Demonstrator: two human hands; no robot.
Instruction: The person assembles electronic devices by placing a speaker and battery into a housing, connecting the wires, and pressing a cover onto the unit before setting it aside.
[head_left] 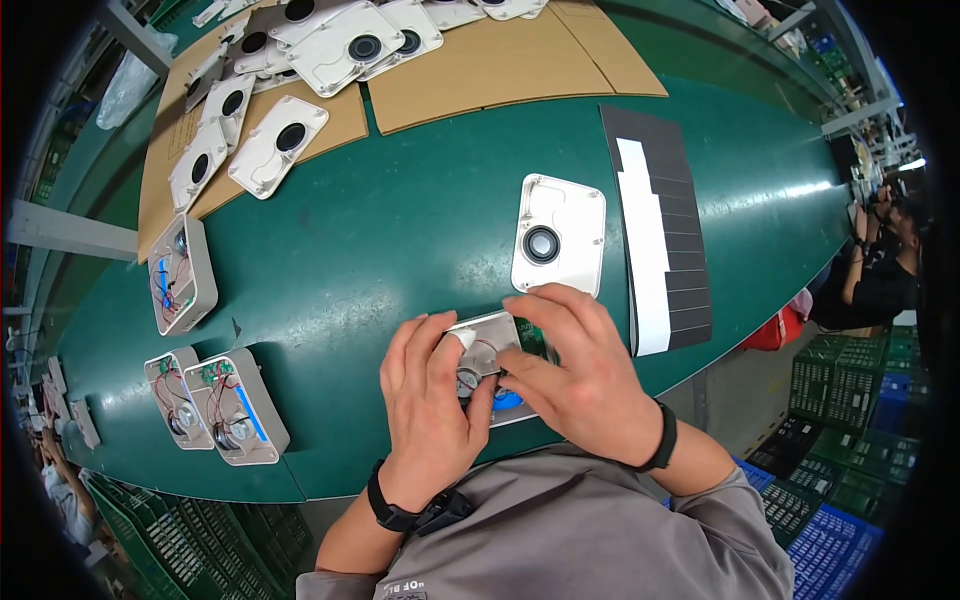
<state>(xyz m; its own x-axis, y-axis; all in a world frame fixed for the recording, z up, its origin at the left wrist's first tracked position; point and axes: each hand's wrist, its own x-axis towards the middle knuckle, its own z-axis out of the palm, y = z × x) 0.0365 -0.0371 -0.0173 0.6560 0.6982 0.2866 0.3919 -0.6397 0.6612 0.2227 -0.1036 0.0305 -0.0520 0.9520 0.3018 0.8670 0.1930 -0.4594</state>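
Close to my body is an open white plastic housing (488, 330) with a green circuit board, wires and a blue part inside. My left hand (432, 385) grips its left side, fingers curled over the edge, with a white wrap on one fingertip. From the right, my right hand (580, 370) reaches over it. Its thumb and fingers are pinched together inside the housing, hiding whatever is between them. Just beyond my right hand lies a white cover panel (575, 215) with a round black-rimmed speaker.
Several open housings (248, 415) with wiring stand on the left of the green table (350, 250). More cover panels (270, 150) lie on cardboard (520, 70) at the back. Right of centre is a black sheet with white strips (680, 220). A person (885, 250) sits far right, near stacked crates (850, 390).
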